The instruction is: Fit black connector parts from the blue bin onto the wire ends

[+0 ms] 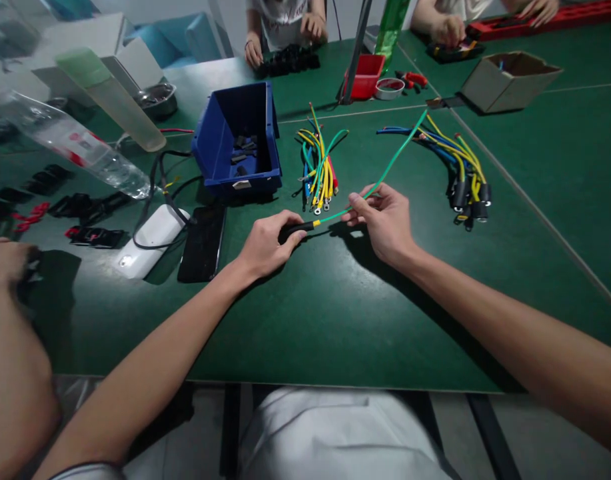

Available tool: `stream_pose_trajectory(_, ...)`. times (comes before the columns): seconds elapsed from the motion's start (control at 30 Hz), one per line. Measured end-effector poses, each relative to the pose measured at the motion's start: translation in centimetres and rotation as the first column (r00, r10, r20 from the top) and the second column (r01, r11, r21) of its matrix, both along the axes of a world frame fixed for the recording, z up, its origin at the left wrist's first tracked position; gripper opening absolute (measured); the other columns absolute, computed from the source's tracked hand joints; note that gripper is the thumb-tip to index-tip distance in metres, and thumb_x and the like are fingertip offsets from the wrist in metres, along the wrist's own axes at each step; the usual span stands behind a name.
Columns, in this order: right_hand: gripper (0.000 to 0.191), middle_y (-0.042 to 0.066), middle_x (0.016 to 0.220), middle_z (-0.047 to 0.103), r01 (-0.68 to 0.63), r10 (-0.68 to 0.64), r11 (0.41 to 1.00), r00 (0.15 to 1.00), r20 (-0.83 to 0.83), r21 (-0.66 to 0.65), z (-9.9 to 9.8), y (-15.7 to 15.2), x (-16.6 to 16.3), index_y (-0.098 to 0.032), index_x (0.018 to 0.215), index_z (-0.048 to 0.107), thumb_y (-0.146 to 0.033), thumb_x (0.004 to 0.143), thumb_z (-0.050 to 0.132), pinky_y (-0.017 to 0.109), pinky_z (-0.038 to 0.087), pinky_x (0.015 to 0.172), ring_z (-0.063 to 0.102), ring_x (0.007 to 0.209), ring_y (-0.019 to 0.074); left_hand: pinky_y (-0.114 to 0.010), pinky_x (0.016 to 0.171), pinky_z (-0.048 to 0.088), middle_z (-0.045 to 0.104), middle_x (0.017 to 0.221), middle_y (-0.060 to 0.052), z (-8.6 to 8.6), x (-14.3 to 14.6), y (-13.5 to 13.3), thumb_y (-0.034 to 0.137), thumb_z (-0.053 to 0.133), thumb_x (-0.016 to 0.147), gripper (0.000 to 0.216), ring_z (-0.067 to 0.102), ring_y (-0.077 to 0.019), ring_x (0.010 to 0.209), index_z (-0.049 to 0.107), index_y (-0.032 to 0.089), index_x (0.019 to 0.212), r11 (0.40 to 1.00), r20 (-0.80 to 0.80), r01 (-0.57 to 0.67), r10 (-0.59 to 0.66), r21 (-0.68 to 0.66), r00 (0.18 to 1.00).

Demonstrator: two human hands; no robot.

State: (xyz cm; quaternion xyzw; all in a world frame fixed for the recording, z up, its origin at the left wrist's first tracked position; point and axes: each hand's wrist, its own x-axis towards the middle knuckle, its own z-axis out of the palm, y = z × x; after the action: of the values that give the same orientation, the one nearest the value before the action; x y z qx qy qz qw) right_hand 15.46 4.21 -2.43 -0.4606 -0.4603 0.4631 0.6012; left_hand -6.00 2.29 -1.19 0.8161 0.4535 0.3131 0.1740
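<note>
Fingers (291, 223) of the left hand (265, 245) are gripping a black sleeve (296, 230), perhaps heat-shrink, on the green wire (391, 167). The right hand (385, 223) is pinching that wire to hold it taut as it runs toward the table's (335, 320) far edge.

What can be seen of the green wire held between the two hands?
The green wire is a thin, flexible cable with smooth green insulation. Its near end carries a black sleeve, with a short yellow band just beyond it. The left hand grips the sleeve; the right hand pinches the wire farther along. Between the hands it runs nearly straight above the table; past the right hand it rises away in a slight curve.
</note>
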Motion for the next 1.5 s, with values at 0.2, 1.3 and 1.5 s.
stream_pose_trajectory(0.2, 0.029, -0.005, 0.058, 0.061, -0.040, 0.039, 0.999, 0.998, 0.042, 0.031, -0.5, 0.3, 0.1, -0.022, 0.077, 0.054, -0.039, 0.070, 0.076, 0.021, 0.051, 0.046, 0.064, 0.052, 0.0120, -0.028, 0.074, 0.049, 0.068, 0.088, -0.005, -0.2, 0.0, -0.1, 0.025, 0.060, 0.084, 0.017, 0.064, -0.0153, 0.078, 0.061, 0.015, 0.096, 0.999, -0.011, 0.035, -0.035, 0.035, 0.999)
stream_pose_trajectory(1.3, 0.035, -0.002, 0.062, 0.063, 0.016, -0.026, 0.997, 0.991, 0.128, 0.076, 0.0, -0.2, -0.5, -0.020, 0.076, 0.052, -0.044, 0.067, 0.077, 0.022, 0.049, 0.046, 0.063, 0.052, 0.0123, -0.026, 0.068, 0.050, 0.071, 0.082, -0.004, 0.2, 0.6, -0.7, 0.020, 0.063, 0.078, 0.012, 0.065, -0.0140, 0.071, 0.066, 0.014, 0.088, 0.998, 0.143, -0.024, 0.015, 0.061, 0.990)
stream_pose_trajectory(1.5, 0.037, -0.002, 0.065, 0.065, 0.007, -0.011, 0.999, 0.996, 0.093, 0.052, 0.3, -0.5, -0.6, -0.019, 0.077, 0.052, -0.045, 0.066, 0.077, 0.021, 0.047, 0.045, 0.063, 0.052, 0.0121, -0.030, 0.077, 0.050, 0.070, 0.090, -0.005, 0.7, 0.0, -0.9, 0.013, 0.055, 0.076, 0.023, 0.065, -0.0167, 0.081, 0.065, 0.014, 0.096, 0.996, 0.173, 0.090, -0.091, 0.012, 0.981)
